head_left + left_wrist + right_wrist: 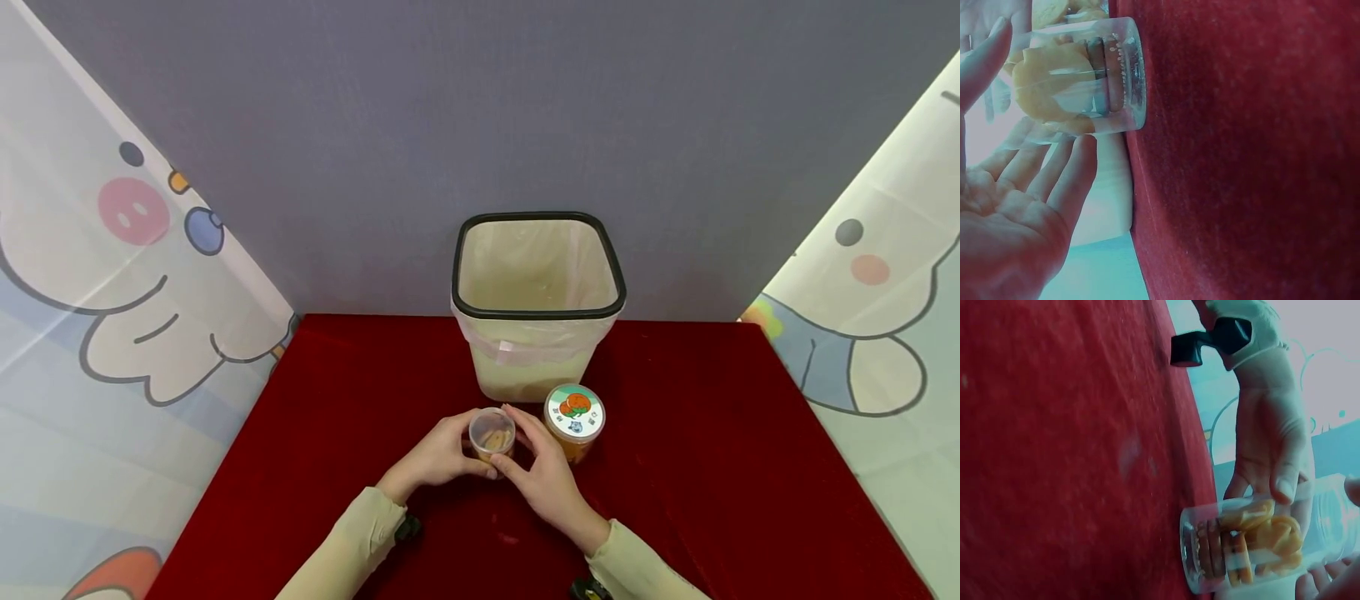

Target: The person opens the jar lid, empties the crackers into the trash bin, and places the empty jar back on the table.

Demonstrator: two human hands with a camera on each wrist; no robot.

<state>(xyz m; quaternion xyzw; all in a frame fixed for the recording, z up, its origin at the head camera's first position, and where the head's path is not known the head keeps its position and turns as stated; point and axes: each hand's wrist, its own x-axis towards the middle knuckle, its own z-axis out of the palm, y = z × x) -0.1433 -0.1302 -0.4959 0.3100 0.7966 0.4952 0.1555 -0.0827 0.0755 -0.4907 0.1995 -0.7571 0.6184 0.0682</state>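
Between both hands stands a small clear jar [492, 431] with yellowish and brown cookies [1272, 544] in it, its base close to the red cloth. My left hand [442, 454] holds the jar from the left, thumb on the near side and fingers round the far side. From the right, my right hand [543, 479] grips it near the rim, with fingertips at the far edge and thumb at the near one. In the left wrist view the left fingers [1079, 169] lie against the jar wall. Beside the right hand stands a second jar [573, 421] with a fruit-printed lid.
A pale bin [540, 362] with a black rim and a bag liner stands behind the jars. Red cloth [360, 375] covers the table. A grey wall [360, 167] rises behind it, with cartoon-printed sheets [75, 333] at both sides.
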